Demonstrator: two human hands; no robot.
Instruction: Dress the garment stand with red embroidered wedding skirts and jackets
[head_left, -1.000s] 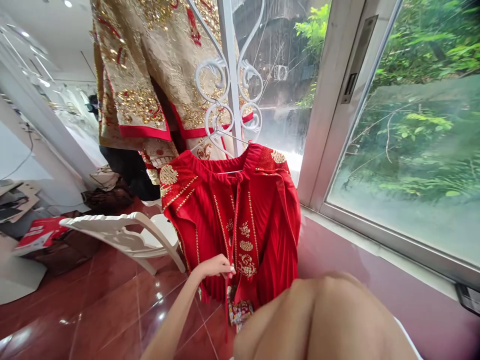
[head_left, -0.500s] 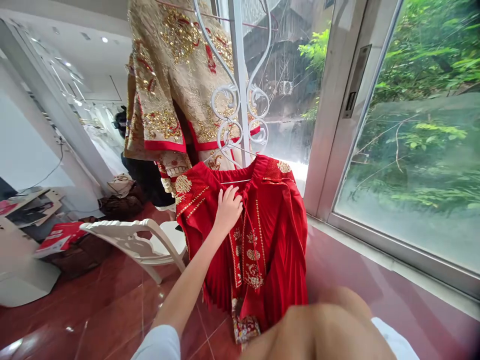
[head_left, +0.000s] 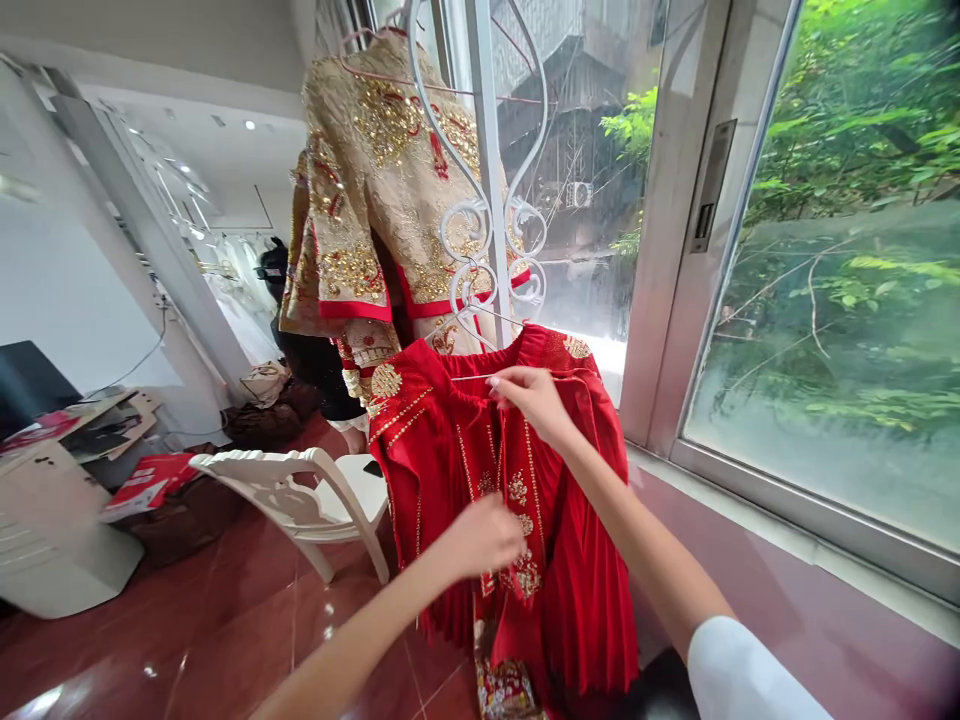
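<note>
The red skirt (head_left: 559,500) hangs mid-view from a thin hanger (head_left: 471,378), hooked, it seems, on the white stand (head_left: 489,180) at twelve o'clock — presumably so that its gathered band (head_left: 427,365) sits spread and the pleats fall free. The right hand (head_left: 534,400) reaches in from four o'clock, thumb and finger pinched together at the band's front edge, probably to steady the cloth there, since a hanging skirt would sway. At seven o'clock from it, the left hand (head_left: 486,535) is blurred before the embroidered front; its fingers look curled in, but I cannot tell whether they grip anything. The gold jacket (head_left: 409,200) hangs behind, towards eleven — likely high to clear the floor. The chair (head_left: 277,480) stands at nine, the window (head_left: 825,300) at two.
</note>
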